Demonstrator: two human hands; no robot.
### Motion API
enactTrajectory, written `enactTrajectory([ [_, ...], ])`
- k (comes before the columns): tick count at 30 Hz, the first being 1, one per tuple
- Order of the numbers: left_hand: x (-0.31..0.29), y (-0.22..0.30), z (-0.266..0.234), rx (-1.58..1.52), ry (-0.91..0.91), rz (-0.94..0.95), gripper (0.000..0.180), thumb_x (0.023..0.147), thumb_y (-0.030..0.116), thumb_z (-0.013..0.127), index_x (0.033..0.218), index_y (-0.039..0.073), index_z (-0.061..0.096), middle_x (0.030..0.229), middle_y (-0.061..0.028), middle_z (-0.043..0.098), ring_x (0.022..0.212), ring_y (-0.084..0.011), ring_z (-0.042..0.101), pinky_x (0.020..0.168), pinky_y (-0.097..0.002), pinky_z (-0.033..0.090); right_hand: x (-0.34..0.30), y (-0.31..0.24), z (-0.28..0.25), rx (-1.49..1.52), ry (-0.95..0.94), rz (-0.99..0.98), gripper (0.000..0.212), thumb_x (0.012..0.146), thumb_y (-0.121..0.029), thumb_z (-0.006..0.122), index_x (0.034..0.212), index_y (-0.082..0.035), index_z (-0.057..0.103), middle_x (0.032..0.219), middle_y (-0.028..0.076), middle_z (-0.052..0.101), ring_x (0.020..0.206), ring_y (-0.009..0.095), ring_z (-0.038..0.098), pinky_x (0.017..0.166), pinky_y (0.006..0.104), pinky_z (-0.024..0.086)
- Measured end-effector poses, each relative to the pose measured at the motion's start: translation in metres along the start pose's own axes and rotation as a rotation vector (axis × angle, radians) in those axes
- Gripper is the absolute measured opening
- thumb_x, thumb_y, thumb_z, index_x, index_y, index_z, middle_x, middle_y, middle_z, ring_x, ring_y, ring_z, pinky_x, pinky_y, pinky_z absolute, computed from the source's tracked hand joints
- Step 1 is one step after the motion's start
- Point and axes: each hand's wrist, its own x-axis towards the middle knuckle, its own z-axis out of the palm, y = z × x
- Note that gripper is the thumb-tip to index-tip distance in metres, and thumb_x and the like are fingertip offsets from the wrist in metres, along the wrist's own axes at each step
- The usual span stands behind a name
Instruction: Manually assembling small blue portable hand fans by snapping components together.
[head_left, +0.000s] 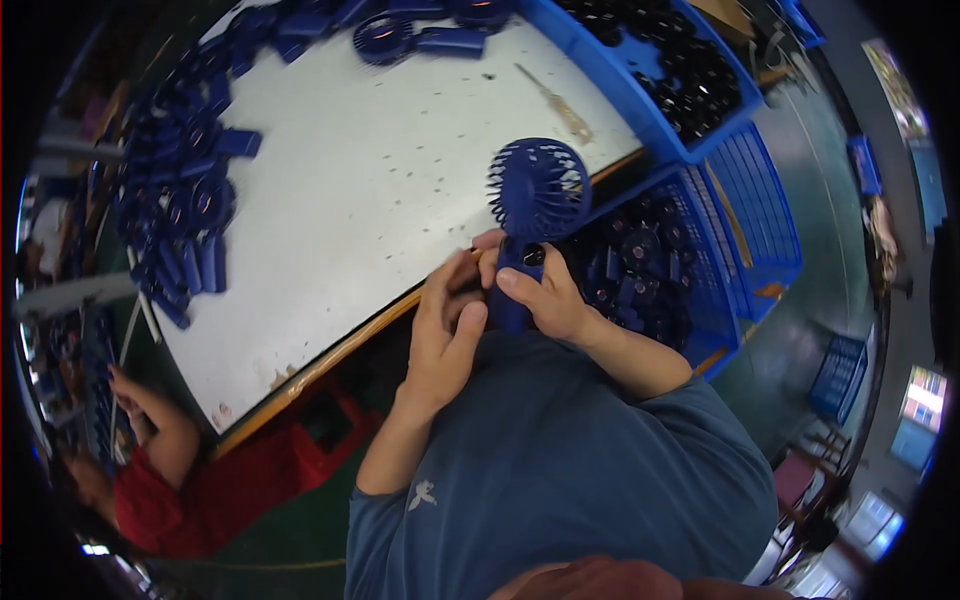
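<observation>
A dark blue handheld fan (540,195) stands upright over the table's near edge, its round slatted grille at the top. My right hand (550,292) is closed around its handle (510,312), with the thumb across the front. A small round black part (534,255) shows on the handle just above that thumb. Left of the handle, my left hand (443,335) is open, with its fingers loosely bent and its thumb apart. Nothing shows in the left hand, though some of its fingertips are slightly blurred.
Many blue fans (200,200) are heaped along the left and far sides of the white table (330,210). A screwdriver (567,112) lies near a blue bin (600,75) of black round parts. A blue crate (715,270) at right holds more fans. A person in red (190,490) sits at left.
</observation>
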Motion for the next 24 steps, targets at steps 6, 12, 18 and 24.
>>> enactTrajectory([
  [6, -0.005, -0.008, 0.038, -0.288, -0.174, -0.324, 0.057, 0.096, 0.022, 0.06, 0.14, -0.006, 0.038, 0.117, -0.0183, 0.061, 0.105, -0.0241, 0.063, 0.083, -0.0311, 0.054, -0.04, 0.002, -0.032, -0.017, 0.249, -0.157, 0.046, 0.094, -0.027, 0.059, 0.128, 0.002, 0.047, 0.1, 0.013, 0.064, 0.093, 0.017, 0.061, 0.084, 0.0303, 0.05],
  [12, -0.004, -0.012, 0.012, -0.055, -0.093, -0.258, 0.047, 0.098, 0.017, 0.059, 0.136, -0.005, 0.045, 0.118, -0.0188, 0.063, 0.103, -0.0233, 0.065, 0.084, -0.032, 0.054, -0.104, 0.055, -0.157, -0.107, 0.967, -0.091, 0.028, 0.096, -0.026, 0.061, 0.11, -0.002, 0.057, 0.083, 0.009, 0.067, 0.082, 0.017, 0.064, 0.078, 0.0306, 0.05],
  [18, -0.002, -0.007, -0.026, 0.169, 0.122, -0.11, 0.041, 0.1, 0.017, 0.055, 0.134, -0.006, 0.049, 0.115, -0.0198, 0.064, 0.102, -0.024, 0.066, 0.085, -0.0318, 0.055, -0.274, 0.193, -0.321, -0.423, 1.527, 0.601, 0.024, 0.078, -0.026, 0.068, 0.069, -0.003, 0.066, 0.064, 0.004, 0.062, 0.055, 0.016, 0.054, 0.054, 0.0327, 0.041],
  [24, -0.013, 0.002, -0.096, 0.558, 0.454, 0.012, 0.037, 0.098, 0.01, 0.053, 0.132, -0.005, 0.051, 0.117, -0.0176, 0.063, 0.107, -0.0225, 0.062, 0.085, -0.0315, 0.054, -0.327, 0.241, -0.372, -0.107, 1.58, 0.848, 0.036, 0.081, -0.03, 0.071, 0.084, 0.006, 0.065, 0.071, 0.011, 0.063, 0.053, 0.024, 0.058, 0.043, 0.0365, 0.048],
])
